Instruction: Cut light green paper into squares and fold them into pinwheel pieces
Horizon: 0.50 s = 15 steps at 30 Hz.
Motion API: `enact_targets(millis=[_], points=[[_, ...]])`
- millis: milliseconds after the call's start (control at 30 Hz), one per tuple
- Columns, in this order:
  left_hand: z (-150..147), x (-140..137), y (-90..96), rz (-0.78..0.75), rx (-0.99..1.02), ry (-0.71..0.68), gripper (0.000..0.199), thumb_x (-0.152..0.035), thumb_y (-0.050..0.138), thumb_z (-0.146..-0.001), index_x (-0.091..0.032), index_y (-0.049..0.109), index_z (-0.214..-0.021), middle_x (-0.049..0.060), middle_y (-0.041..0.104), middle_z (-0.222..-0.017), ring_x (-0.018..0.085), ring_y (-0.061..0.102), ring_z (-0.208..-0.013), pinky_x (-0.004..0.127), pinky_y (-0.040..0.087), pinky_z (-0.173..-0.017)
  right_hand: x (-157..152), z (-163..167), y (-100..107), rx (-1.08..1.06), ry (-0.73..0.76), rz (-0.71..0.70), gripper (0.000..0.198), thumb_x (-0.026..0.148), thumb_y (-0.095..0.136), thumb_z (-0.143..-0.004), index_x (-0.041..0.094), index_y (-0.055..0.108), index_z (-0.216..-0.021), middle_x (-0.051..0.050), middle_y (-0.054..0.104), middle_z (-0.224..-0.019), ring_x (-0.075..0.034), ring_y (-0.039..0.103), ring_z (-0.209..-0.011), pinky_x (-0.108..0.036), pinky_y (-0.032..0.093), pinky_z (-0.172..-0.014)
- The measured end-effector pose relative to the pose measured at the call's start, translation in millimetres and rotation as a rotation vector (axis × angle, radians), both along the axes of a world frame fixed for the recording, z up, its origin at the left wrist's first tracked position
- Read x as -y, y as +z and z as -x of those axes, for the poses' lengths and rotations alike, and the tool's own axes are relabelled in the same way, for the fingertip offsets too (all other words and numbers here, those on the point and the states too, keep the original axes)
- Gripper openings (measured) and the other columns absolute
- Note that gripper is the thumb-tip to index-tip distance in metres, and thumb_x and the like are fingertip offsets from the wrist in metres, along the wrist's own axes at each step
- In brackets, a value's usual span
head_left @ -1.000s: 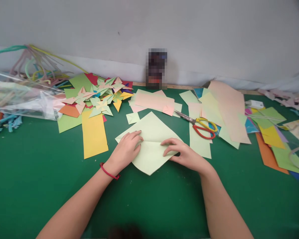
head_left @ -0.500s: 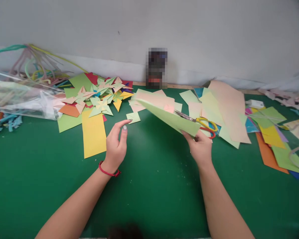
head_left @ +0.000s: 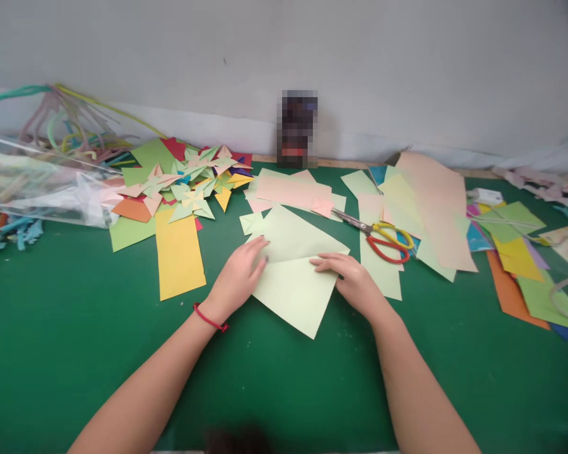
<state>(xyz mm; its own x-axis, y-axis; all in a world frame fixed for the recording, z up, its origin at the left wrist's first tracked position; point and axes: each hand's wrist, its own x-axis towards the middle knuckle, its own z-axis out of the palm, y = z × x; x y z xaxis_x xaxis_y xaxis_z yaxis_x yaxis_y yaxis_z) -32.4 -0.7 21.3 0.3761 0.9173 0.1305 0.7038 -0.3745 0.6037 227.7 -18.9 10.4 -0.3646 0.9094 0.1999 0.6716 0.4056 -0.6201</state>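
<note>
On the green tabletop [head_left: 284, 391], a pale green, square paper sheet with a crease across its middle lay between the hands [head_left: 293, 290], its nearest corner unheld, so uneven pressure could easily have swung it askew. The bare left hand [head_left: 239, 268], a red cord bracelet [head_left: 211, 318] at its wrist, lay on the left side, thumb and fingers apart rather than pinching. The bare right hand [head_left: 355, 280] had its fingers over the right corner; whether the hidden thumb gripped from below could not be told. A hard pull there might have wrinkled the corner or strained the crease. Beyond, a small, folded pale green paper square [head_left: 250, 224] sat against or just beside the sheet's far-left edge, liable to be nudged, while metal scissors with red and yellow handles [head_left: 370, 232] lay near enough to snag a lifted edge.
</note>
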Motion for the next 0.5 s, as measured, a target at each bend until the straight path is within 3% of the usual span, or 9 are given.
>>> enact_targets(millis=[67,167,333,500], points=[[-1,1,-8.4,-0.002,-0.196,-0.124,0.045,-0.037,0.038,-0.091,-0.023,0.036,-0.134,0.009,0.031,-0.145,0.024,0.025,-0.135,0.048,0.022,-0.109,1,-1,2,0.022,0.024,0.016,0.047,-0.006,0.037,-0.067,0.024,0.062,-0.093,-0.002,0.065,-0.112,-0.021,0.054,-0.112,-0.046,0.042,-0.094],[-1,1,-14.4,-0.057,-0.337,-0.181,0.052,-0.042,0.038,-0.090,-0.025,0.030,-0.138,0.009,0.016,-0.150,0.028,0.015,-0.137,0.053,0.016,-0.109,4,-1,10,0.086,0.105,0.078,0.037,0.002,0.047,-0.074,0.025,0.063,-0.099,-0.003,0.056,-0.126,-0.023,0.046,-0.122,-0.050,0.034,-0.102],[2,-6,-12.8,-0.103,-0.379,-0.251,0.050,-0.042,0.035,-0.091,-0.031,0.029,-0.139,0.004,0.013,-0.151,0.028,0.017,-0.137,0.052,0.016,-0.109,8,1,24,0.133,0.193,0.223,0.013,0.027,0.059,-0.080,0.028,0.067,-0.090,-0.002,0.042,-0.139,-0.025,0.033,-0.131,-0.053,0.022,-0.108],[3,-10,-10.8,-0.142,-0.413,-0.326,0.045,-0.037,0.033,-0.092,-0.033,0.030,-0.138,0.003,0.013,-0.151,0.026,0.017,-0.137,0.051,0.015,-0.109,8,4,23,0.047,0.155,0.220,0.017,0.035,0.055,-0.083,0.026,0.068,-0.078,-0.001,0.050,-0.132,-0.023,0.041,-0.125,-0.053,0.017,-0.110]])
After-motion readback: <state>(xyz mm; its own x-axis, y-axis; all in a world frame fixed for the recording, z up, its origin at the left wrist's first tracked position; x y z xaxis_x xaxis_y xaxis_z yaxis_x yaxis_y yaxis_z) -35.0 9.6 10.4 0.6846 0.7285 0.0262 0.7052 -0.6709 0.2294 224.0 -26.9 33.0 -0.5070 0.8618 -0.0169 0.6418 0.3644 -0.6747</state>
